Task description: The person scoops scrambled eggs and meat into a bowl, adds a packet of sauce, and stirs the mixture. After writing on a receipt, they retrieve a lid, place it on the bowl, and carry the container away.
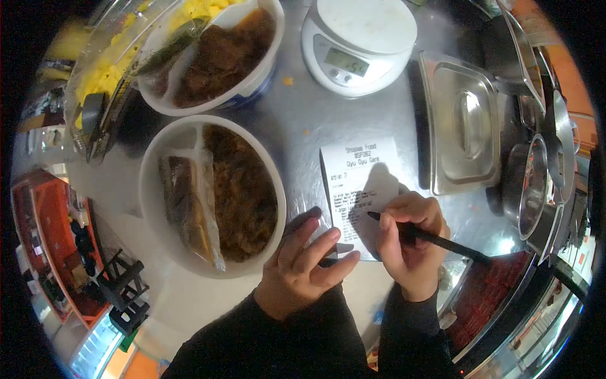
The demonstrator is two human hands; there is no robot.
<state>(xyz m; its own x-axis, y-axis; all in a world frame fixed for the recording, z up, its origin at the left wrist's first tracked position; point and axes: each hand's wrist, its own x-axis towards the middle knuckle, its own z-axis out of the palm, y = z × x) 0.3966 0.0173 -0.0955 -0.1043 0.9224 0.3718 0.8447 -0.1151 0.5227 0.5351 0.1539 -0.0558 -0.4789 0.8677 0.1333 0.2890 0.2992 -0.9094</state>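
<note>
A printed paper receipt (360,165) lies on the metal table. My right hand (413,243) grips a black pen (451,245), its tip over the printed lines. Fingers spread, my left hand (306,271) rests at the receipt's lower left edge and holds nothing. Just left of it is a white divided bowl (149,208) with dark brown food (243,196) on one side and clear-wrapped packets (189,208) on the other.
A white digital scale (360,44) stands beyond the receipt. Another white bowl (221,104) of brown food is at the upper left, near yellow pieces (107,79). A steel lid (464,120) and steel bowls (527,183) are at the right.
</note>
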